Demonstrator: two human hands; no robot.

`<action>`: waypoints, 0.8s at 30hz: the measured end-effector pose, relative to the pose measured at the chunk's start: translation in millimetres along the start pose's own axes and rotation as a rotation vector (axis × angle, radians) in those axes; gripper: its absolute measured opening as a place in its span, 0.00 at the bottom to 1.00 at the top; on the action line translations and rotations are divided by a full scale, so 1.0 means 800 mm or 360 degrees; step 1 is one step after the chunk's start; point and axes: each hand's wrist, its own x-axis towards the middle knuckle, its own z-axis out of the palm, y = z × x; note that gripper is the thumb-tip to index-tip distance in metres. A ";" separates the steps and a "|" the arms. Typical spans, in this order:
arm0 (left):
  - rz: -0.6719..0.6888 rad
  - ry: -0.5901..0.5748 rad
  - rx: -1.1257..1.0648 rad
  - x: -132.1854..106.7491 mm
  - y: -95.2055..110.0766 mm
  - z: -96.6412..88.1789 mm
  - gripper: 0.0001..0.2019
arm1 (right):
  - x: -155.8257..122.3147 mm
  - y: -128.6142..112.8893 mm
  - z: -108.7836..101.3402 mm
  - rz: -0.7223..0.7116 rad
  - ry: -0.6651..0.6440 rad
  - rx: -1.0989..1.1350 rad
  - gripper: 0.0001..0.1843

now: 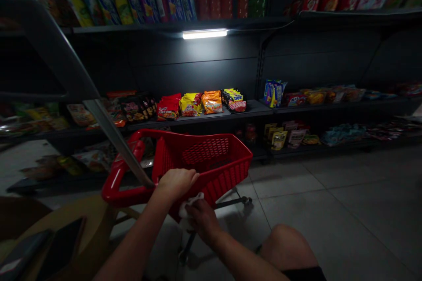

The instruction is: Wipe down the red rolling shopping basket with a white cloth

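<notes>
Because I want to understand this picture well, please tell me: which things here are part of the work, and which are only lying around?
Part of the work:
- left hand, on the rim of the red shopping basket
- right hand, with a white cloth against the basket

Only around:
- snack bags on the shelf
- shelf light

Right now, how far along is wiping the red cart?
Done: nothing I can confirm; the red cart shows no clearly wiped patch. In hand: the right hand presses a white cloth against the near side, while the left hand holds the rim. Left: probably most of the cart.
</notes>
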 end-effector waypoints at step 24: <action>0.0058 -0.0024 0.0107 0.008 -0.003 0.009 0.27 | 0.015 0.025 -0.038 0.0498 0.0419 0.0435 0.19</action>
